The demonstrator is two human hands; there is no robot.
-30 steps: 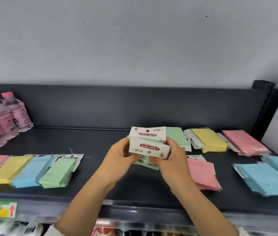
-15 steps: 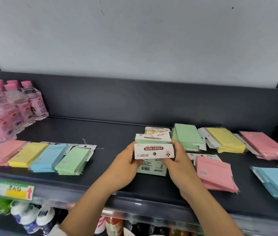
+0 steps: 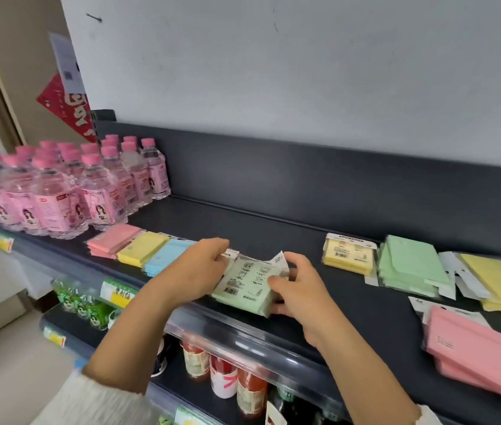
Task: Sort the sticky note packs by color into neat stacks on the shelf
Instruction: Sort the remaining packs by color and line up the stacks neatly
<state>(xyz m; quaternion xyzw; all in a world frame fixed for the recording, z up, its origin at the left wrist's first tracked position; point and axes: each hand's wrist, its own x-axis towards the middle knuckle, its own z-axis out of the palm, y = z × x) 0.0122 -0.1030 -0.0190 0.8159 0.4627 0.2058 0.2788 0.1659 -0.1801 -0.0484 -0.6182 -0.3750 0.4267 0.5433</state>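
Both hands, left (image 3: 195,271) and right (image 3: 300,289), grip green packs (image 3: 249,282) on the shelf (image 3: 273,228). Sorted row (image 3: 142,248) started left; mixed piles (image 3: 473,348) right remain unsorted.

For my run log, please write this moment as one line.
left hand: grips green wrapped sticky note pack | right hand: grips same pack | place: front of dark metal shelf

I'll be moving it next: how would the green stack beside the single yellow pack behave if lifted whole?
Probably slippery: the green stack looks film-wrapped pack by pack and sits fanned, so layers may slide apart. Likely light and fairly stiff, since every pack lies flat. Its white header tabs look floppy.
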